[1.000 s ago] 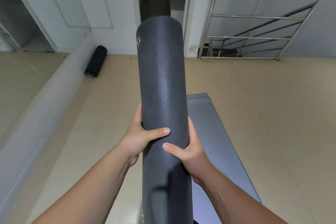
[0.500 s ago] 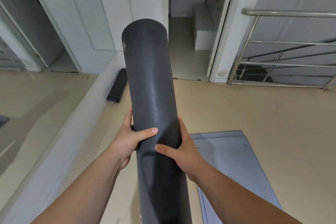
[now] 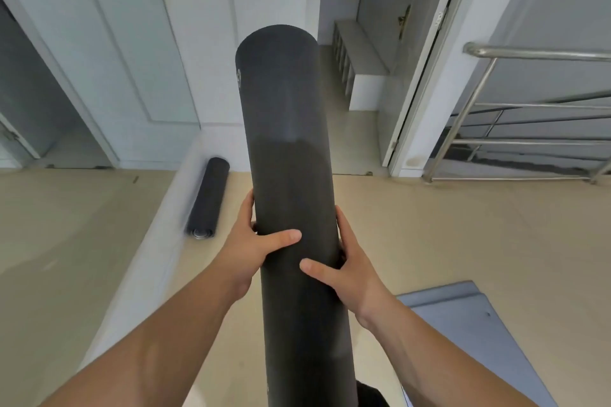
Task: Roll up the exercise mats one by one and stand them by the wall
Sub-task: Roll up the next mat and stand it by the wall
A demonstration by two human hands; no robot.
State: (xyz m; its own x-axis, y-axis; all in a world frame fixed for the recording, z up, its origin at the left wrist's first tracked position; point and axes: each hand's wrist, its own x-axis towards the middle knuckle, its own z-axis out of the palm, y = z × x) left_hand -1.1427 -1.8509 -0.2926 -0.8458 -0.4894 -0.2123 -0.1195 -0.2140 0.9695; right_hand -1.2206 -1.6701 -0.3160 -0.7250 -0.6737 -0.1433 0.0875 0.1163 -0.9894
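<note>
A thick rolled-up black mat (image 3: 287, 129) stands nearly upright in front of me, filling the middle of the view. My left hand (image 3: 251, 241) grips its left side and my right hand (image 3: 347, 271) grips its right side, thumbs across the front. A second rolled black mat (image 3: 208, 198) lies on the floor beside the low white wall (image 3: 148, 261) at the left. A flat blue-grey mat (image 3: 469, 330) is spread on the floor at the lower right.
White doors and panels (image 3: 132, 43) face me, with an open doorway (image 3: 350, 76) behind the roll. A steel stair railing (image 3: 515, 109) stands at the right. The floor (image 3: 463, 225) is beige tile.
The view has lifted and advanced towards the doors; the lying roll and the doorway look closer. The flat mat has slid to the lower right. Both hands keep their grip on the roll.
</note>
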